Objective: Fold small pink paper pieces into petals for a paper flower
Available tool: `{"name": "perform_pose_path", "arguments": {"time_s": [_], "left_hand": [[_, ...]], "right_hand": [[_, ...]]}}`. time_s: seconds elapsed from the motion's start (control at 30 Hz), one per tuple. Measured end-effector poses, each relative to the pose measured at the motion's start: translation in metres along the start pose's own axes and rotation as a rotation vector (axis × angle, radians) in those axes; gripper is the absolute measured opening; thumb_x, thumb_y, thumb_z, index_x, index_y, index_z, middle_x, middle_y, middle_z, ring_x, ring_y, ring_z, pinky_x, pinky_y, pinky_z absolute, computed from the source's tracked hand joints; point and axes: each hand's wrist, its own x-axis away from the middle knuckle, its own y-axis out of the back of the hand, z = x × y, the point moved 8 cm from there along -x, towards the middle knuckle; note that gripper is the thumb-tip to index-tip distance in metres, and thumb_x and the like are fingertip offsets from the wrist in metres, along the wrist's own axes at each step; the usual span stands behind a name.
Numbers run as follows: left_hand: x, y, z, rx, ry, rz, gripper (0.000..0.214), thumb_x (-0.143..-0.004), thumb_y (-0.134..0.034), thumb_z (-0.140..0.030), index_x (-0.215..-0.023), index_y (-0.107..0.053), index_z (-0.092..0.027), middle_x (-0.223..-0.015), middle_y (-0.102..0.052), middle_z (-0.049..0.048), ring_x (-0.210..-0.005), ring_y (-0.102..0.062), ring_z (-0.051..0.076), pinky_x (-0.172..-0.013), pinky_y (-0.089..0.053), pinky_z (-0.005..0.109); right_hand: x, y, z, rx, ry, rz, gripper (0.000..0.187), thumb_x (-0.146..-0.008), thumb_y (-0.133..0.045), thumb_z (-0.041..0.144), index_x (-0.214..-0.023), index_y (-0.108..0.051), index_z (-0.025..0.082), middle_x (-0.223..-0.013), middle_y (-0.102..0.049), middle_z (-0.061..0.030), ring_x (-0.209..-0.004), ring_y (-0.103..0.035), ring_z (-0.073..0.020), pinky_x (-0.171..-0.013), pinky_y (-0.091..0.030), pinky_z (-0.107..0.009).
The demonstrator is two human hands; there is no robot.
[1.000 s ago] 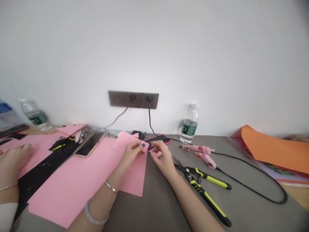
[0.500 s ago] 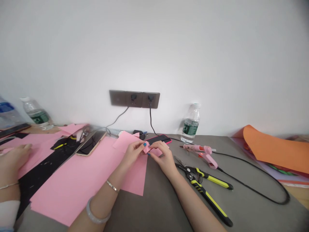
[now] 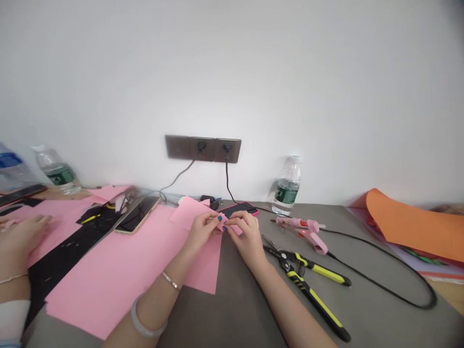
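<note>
Pink paper pinched in hands, water bottle beyond.

Left hand: fingers pinched together, thumb on top
Right hand: fingers curled and pinching, just beside the left
Forearms: both angled inward

Blue nails; silver bangle, pale stone bangle, left wrist.

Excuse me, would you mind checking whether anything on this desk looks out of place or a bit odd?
The pink hot glue gun stands out: it lies flat on its side on the grey desktop instead of standing upright, and its red light is lit, so it may be switched on.
</note>
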Motion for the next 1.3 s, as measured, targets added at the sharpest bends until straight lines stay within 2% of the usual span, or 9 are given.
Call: {"name": "perform_pose_path", "arguments": {"time_s": [0.17,0.33,0.5,0.8,0.97,1.1,1.3], "left_hand": [[0.001,-0.001,-0.002,0.008,0.006,0.003,0.036,-0.066,-0.078,-0.045,-0.082,-0.068,-0.014,-0.063,-0.065,-0.0003,-0.062,-0.064,0.013,-0.067,-0.057,0.028],[0.001,0.000,-0.002,-0.037,-0.017,0.006,0.038,-0.066,-0.078,-0.046,-0.083,-0.068,-0.014,-0.064,-0.066,0.0007,-0.062,-0.065,0.014,-0.067,-0.058,0.029],[0.002,-0.003,-0.006,-0.048,-0.058,0.028,0.038,-0.068,-0.077,-0.047,-0.083,-0.067,-0.013,-0.063,-0.065,0.0002,-0.062,-0.064,0.012,-0.069,-0.058,0.028],[0.002,-0.009,-0.007,-0.039,-0.075,0.087,0.034,-0.071,-0.077,-0.044,-0.083,-0.066,-0.014,-0.063,-0.065,-0.0004,-0.063,-0.064,0.012,-0.071,-0.058,0.027],[0.001,-0.009,-0.004,-0.013,-0.062,0.086,0.034,-0.070,-0.078,-0.043,-0.083,-0.065,-0.015,-0.065,-0.067,0.0006,-0.066,-0.066,0.013,-0.071,-0.058,0.027],[0.001,-0.009,-0.002,0.008,-0.047,0.072,0.035,-0.068,-0.080,-0.043,-0.082,-0.065,-0.015,-0.066,-0.068,0.0005,-0.066,-0.065,0.013,-0.070,-0.058,0.027],[0.002,-0.011,-0.002,0.069,-0.073,0.081,0.032,-0.070,-0.079,-0.042,-0.080,-0.063,-0.016,-0.069,-0.065,-0.0009,-0.068,-0.063,0.010,-0.072,-0.057,0.026]], "right_hand": [[0.000,0.000,0.007,0.044,0.052,0.011,0.015,-0.088,-0.058,0.013,-0.093,-0.064,0.026,-0.097,-0.063,-0.0043,-0.091,-0.057,-0.0219,-0.087,-0.035,-0.040],[-0.001,0.003,0.014,0.086,0.077,-0.010,0.010,-0.088,-0.061,0.015,-0.088,-0.064,0.025,-0.088,-0.060,-0.0029,-0.083,-0.055,-0.0202,-0.085,-0.033,-0.039],[-0.001,0.003,0.005,0.034,-0.026,-0.018,0.010,-0.087,-0.057,0.014,-0.084,-0.061,0.023,-0.079,-0.058,-0.0008,-0.078,-0.054,-0.0187,-0.079,-0.033,-0.036],[0.000,0.000,-0.010,-0.192,-0.195,-0.025,0.010,-0.085,-0.052,0.016,-0.077,-0.056,0.021,-0.069,-0.056,0.0005,-0.066,-0.050,-0.0169,-0.071,-0.035,-0.032],[0.001,-0.003,-0.017,-0.376,-0.281,-0.038,0.008,-0.084,-0.051,0.017,-0.080,-0.055,0.021,-0.069,-0.053,0.0015,-0.064,-0.049,-0.0156,-0.063,-0.038,-0.028],[0.004,-0.009,-0.027,-0.518,-0.375,-0.049,0.005,-0.085,-0.053,0.023,-0.081,-0.055,0.020,-0.069,-0.053,0.0013,-0.063,-0.050,-0.0154,-0.060,-0.039,-0.027],[0.008,-0.018,-0.037,-0.683,-0.473,-0.058,0.012,-0.082,-0.060,0.031,-0.079,-0.056,0.020,-0.070,-0.054,0.0005,-0.061,-0.048,-0.0144,-0.055,-0.037,-0.026]]}}
